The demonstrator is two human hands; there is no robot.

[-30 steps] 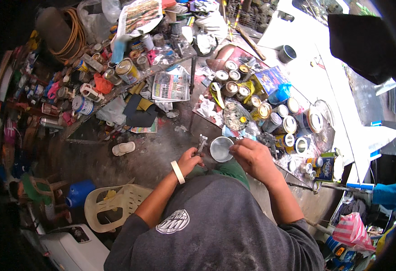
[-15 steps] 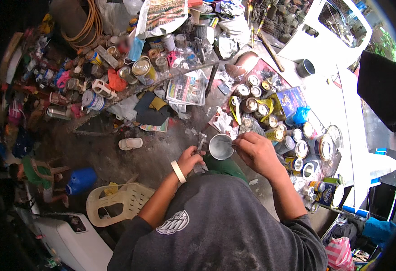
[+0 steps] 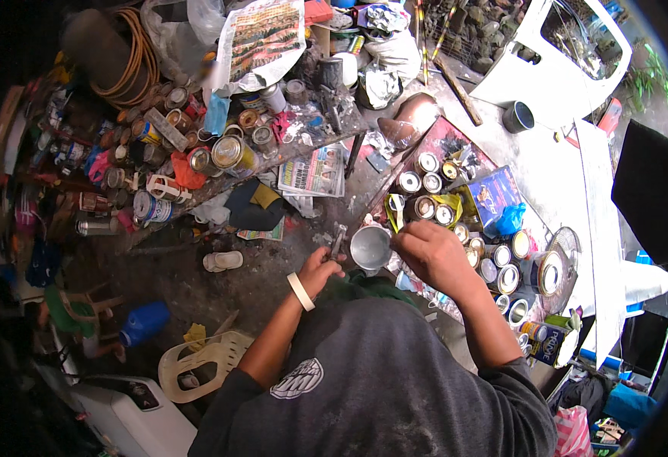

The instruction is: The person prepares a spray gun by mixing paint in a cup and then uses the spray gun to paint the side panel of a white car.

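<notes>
My left hand (image 3: 320,273), with a pale band on its wrist, is closed round a metal tool that looks like a spray gun (image 3: 339,238). Just right of it sits a round grey metal cup (image 3: 370,247), its open top facing up and pale grey inside. Whether cup and gun are joined is hard to see. At the cup's right rim is my right hand (image 3: 430,255), its fingers pinched together. What they hold, if anything, is hidden.
Paint cans (image 3: 507,279) crowd the floor to the right. A cluttered bench (image 3: 303,141) with jars and tins stands at the far left. Behind me on the left is a plastic chair (image 3: 174,373); a person (image 3: 82,316) is at the left edge. A white vehicle door (image 3: 509,76) lies far right.
The view has shifted slightly. My right hand has shifted a little at the cup's rim, and the thin dark thing by its fingertips no longer shows. My left hand keeps its grip.
</notes>
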